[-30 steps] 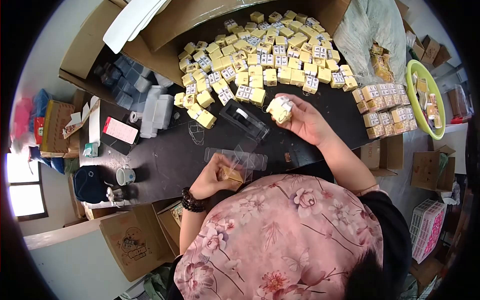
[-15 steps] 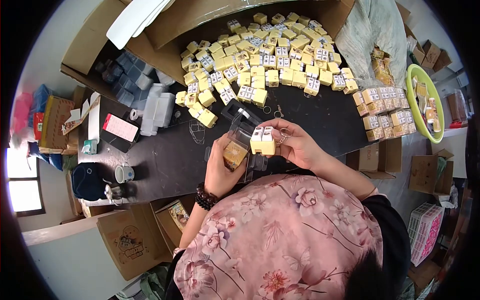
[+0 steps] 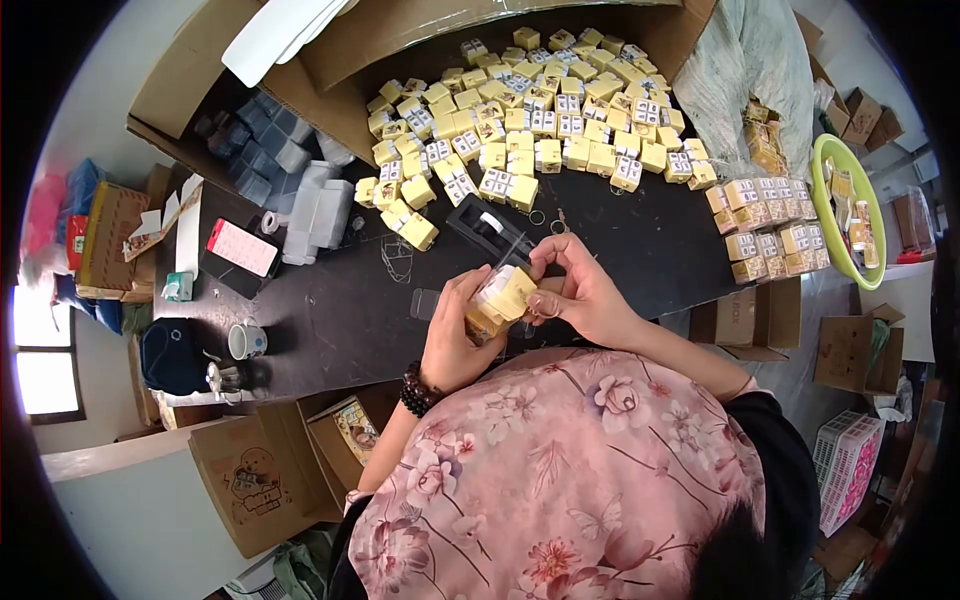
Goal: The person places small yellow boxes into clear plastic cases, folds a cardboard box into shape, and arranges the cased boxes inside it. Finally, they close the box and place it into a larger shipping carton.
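Note:
My left hand [image 3: 452, 338] is closed around a small clear plastic box with a gold printed insert [image 3: 482, 324]. A pale yellow and white cube keychain [image 3: 514, 291] sits at the top of that box, tilted, its yellow side facing up. The thumb and fingers of my right hand [image 3: 590, 297] pinch at the cube's right side, where its key ring is hidden by the fingers. Just beyond my hands, a black tape dispenser [image 3: 484, 222] lies on the dark table [image 3: 330, 335].
Many yellow and white cubes [image 3: 540, 120] are heaped at the back. Packed boxes [image 3: 770, 240] stand in rows at the right, beside a green basin [image 3: 822, 195]. Clear plastic boxes [image 3: 318, 215], a phone [image 3: 242, 247] and a mug [image 3: 247, 342] are at the left.
My right hand has brought the cube down and left, from above the table onto the clear box in my left hand. The cube has turned from its white blocks to its yellow side.

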